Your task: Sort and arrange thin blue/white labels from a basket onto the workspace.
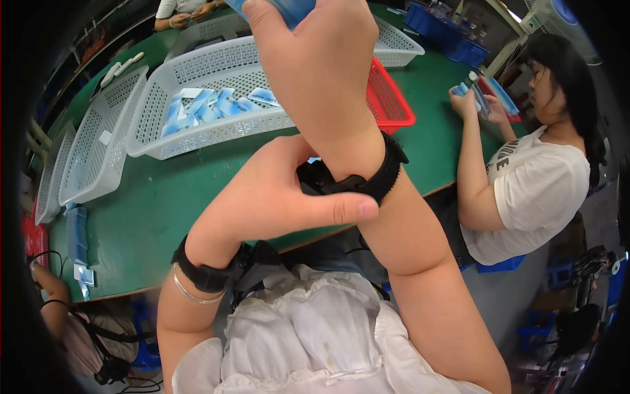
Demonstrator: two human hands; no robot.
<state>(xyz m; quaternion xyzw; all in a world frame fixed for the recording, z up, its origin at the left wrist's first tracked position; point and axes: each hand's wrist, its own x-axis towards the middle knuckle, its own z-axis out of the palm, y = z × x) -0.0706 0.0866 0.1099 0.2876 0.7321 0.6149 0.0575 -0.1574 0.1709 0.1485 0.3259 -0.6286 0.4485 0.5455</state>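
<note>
My right hand (321,72) is raised at the top middle, closed round a light blue glossy item (289,9) that the upper picture edge cuts off, so its kind cannot be told. Round my right wrist runs a black strap (391,167) with a black device (316,176) on its inner side. From the left, my left hand (269,187) is clasped about this strap and wrist, the thumb lying across the forearm side. Its other fingers are hidden behind the wrist. Beyond my hands stands a white perforated basket (216,134) with several flat blue-and-white printed pieces (210,108).
A red basket (394,105) sits behind my right wrist. More white baskets (98,161) line the left of the green table (164,217). A blue strip-like item (77,235) lies at the left edge. At right a co-worker (535,187) handles blue pieces; another person (180,14) sits opposite.
</note>
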